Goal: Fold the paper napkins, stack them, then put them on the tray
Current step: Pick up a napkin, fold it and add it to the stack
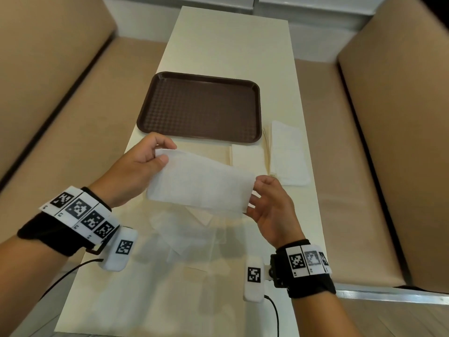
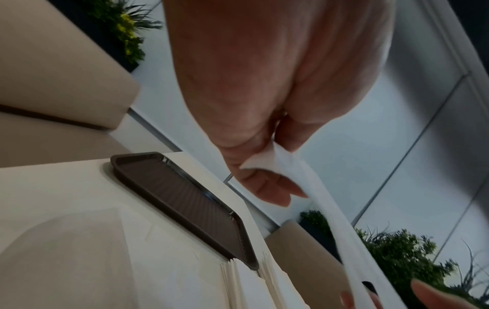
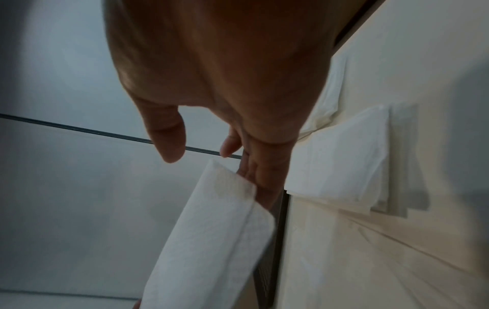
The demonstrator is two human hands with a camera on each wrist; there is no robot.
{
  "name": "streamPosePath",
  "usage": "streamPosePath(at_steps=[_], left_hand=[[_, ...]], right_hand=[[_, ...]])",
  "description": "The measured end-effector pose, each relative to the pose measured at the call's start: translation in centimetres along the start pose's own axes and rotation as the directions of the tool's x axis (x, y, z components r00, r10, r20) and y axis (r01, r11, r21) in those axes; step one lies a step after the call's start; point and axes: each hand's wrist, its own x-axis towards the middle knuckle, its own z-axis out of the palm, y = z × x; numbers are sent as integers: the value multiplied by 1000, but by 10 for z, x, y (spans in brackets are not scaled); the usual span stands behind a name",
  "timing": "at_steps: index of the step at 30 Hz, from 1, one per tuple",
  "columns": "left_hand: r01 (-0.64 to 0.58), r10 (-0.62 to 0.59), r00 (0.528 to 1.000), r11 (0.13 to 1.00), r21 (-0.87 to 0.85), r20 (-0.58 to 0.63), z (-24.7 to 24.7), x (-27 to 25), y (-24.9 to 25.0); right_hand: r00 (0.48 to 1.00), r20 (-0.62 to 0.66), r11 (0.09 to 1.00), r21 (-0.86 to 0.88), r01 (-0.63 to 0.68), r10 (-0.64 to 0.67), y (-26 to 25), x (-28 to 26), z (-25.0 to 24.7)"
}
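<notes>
A white paper napkin (image 1: pixel 199 183), folded into a long strip, hangs in the air above the table between both hands. My left hand (image 1: pixel 143 164) pinches its far left corner between thumb and fingers; the left wrist view shows that napkin corner (image 2: pixel 267 161) in the pinch. My right hand (image 1: pixel 264 198) pinches the right end, and the right wrist view shows the napkin end (image 3: pixel 230 192) held by the fingers (image 3: pixel 264 179). The brown tray (image 1: pixel 199 107) lies bare just beyond the hands. A folded white napkin (image 1: pixel 288 154) lies right of the tray.
Loose napkins (image 1: pixel 179 234) lie flat on the cream table (image 1: pixel 230 45) below the held one, and a stack stands on edge (image 1: pixel 267 152) beside the folded one. Tan bench seats (image 1: pixel 60 117) flank the table on both sides.
</notes>
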Motion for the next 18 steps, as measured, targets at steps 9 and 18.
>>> streamPosePath(at_steps=[9,18], left_hand=[[-12,13,999,1000,24,-39,-2,-1,0],[-39,40,999,998,50,-35,-4,0,0]], right_hand=[[996,-85,994,-104,27,-36,8,6,10],[999,-32,999,-32,11,-12,7,7,9]])
